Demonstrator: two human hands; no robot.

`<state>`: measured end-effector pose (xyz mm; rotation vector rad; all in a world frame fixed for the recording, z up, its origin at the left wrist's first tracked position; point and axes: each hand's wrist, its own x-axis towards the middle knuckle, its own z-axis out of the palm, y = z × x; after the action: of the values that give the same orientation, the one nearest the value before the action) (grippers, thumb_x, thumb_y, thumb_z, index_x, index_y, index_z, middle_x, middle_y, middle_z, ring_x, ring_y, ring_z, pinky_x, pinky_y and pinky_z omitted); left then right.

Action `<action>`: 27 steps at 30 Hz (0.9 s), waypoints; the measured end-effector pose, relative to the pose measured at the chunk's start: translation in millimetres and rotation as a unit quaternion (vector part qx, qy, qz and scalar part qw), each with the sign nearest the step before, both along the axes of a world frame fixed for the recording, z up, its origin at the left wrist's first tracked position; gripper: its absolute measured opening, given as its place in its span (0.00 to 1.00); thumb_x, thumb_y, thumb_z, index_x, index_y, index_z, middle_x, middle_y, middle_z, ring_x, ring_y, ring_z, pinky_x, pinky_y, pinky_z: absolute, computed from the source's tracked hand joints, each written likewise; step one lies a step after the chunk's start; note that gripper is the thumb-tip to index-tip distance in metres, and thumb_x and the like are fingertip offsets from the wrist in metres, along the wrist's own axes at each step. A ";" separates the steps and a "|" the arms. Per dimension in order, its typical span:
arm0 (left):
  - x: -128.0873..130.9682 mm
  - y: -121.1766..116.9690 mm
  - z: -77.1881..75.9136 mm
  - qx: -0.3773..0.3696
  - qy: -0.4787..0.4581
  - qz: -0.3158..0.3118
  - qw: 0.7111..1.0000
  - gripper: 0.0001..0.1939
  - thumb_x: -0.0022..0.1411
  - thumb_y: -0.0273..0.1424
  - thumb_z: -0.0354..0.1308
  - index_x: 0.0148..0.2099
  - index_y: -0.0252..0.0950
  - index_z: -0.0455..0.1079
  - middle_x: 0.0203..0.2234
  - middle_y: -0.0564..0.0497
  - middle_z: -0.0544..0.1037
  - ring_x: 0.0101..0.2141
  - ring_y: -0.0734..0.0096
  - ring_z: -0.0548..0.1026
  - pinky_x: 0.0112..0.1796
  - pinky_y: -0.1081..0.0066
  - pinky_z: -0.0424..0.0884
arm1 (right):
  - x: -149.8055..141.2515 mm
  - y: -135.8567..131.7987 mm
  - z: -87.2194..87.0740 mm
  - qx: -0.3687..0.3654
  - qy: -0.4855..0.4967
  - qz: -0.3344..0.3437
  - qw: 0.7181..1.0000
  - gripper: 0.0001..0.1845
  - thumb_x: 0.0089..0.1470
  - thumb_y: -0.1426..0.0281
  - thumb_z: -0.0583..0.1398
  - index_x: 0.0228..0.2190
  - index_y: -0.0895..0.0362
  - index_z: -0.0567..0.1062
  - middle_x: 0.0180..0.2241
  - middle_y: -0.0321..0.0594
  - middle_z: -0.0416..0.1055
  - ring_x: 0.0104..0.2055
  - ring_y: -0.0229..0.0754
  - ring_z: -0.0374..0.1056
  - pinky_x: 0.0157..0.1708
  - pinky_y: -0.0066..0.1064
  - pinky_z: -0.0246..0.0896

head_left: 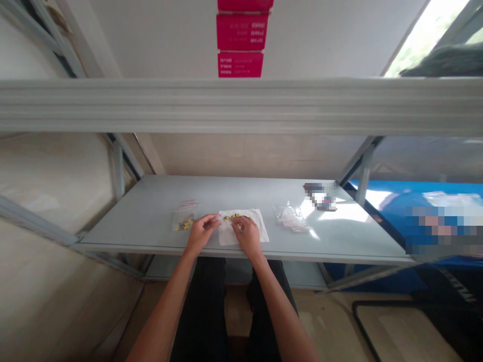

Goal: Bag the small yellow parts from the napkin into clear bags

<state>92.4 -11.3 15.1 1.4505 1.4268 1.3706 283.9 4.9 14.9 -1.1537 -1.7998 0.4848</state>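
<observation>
A grey steel shelf (128,226) fills the frame's middle, with three pink labels (242,31) above it, too blurred to read. A pixelated object (320,196) sits at right, beside a clear bag (290,218). At centre, on white tissue (245,237), the curled left hand (202,234) and right hand (247,236) meet over small yellow pieces (232,217), their grip unclear. More lie in a second clear bag (184,217) at left.

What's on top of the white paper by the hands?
Small yellow pieces lie on the white paper, beside the right hand. That hand covers part of the paper, so I can't see what's underneath it.
</observation>
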 end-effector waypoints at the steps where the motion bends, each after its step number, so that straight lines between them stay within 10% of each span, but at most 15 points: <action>1: 0.6 -0.2 0.7 0.000 0.011 -0.004 1.000 0.20 0.58 0.44 0.67 0.48 0.37 0.81 0.45 0.43 0.84 0.48 0.53 0.80 0.53 0.58 0.72 | 1.0 1.3 -0.4 -0.022 0.052 0.009 0.998 0.07 0.61 0.70 0.60 0.35 0.55 0.79 0.36 0.41 0.79 0.32 0.42 0.67 0.33 0.32 0.62; 10: 5.2 -1.7 6.7 -0.010 0.034 -0.062 0.997 0.20 0.56 0.47 0.67 0.43 0.37 0.82 0.42 0.43 0.85 0.44 0.52 0.81 0.51 0.59 0.72 | -0.5 -3.9 8.8 -0.050 0.081 0.147 0.984 0.08 0.58 0.68 0.60 0.34 0.52 0.82 0.44 0.39 0.81 0.28 0.38 0.67 0.30 0.30 0.63; 18: 0.5 -2.4 1.8 -0.003 -0.056 0.035 0.998 0.27 0.58 0.53 0.63 0.42 0.33 0.80 0.35 0.44 0.84 0.34 0.62 0.78 0.36 0.69 0.72 | 0.5 -2.8 0.0 0.023 -0.066 -0.084 0.994 0.14 0.60 0.77 0.58 0.41 0.55 0.82 0.40 0.43 0.78 0.44 0.47 0.66 0.47 0.37 0.63; 27: 2.1 -3.4 3.0 -0.002 -0.059 0.017 0.998 0.24 0.60 0.50 0.64 0.44 0.34 0.80 0.32 0.46 0.83 0.35 0.62 0.79 0.36 0.70 0.72 | -2.9 -4.7 2.1 0.061 -0.161 -0.070 0.983 0.10 0.61 0.75 0.61 0.34 0.52 0.83 0.41 0.45 0.73 0.46 0.49 0.62 0.45 0.37 0.61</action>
<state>94.5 -14.6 18.1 1.3269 1.3832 1.4482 281.0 0.2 17.0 -1.3170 -1.9726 0.1062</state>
